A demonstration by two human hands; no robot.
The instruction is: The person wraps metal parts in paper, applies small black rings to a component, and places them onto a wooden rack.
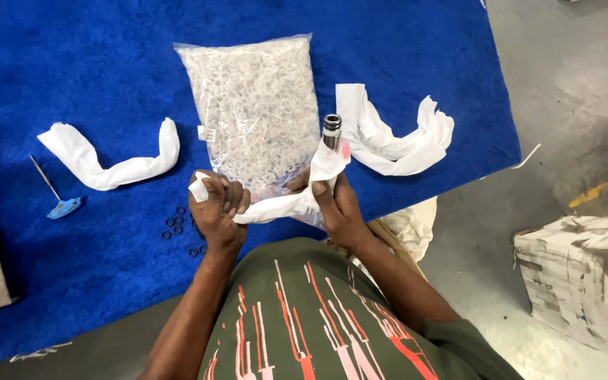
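A bag of white rings (255,116) is lying right ahead of both hands, blocking the way forward. Crumpled wrappers are lying left (110,158) and right (399,137). Black rings (181,229) are crowding the left hand (218,211). Bare blue mat (72,63) is lying open far left.

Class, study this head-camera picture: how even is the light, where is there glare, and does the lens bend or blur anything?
Head view: light is soft and even, with faint shadows under the white wrappers; the clear bag of white rings shows mild sheen, and the metal cylinder in the right hand glints; the blue mat edge bows slightly; the left hand stays sharp.
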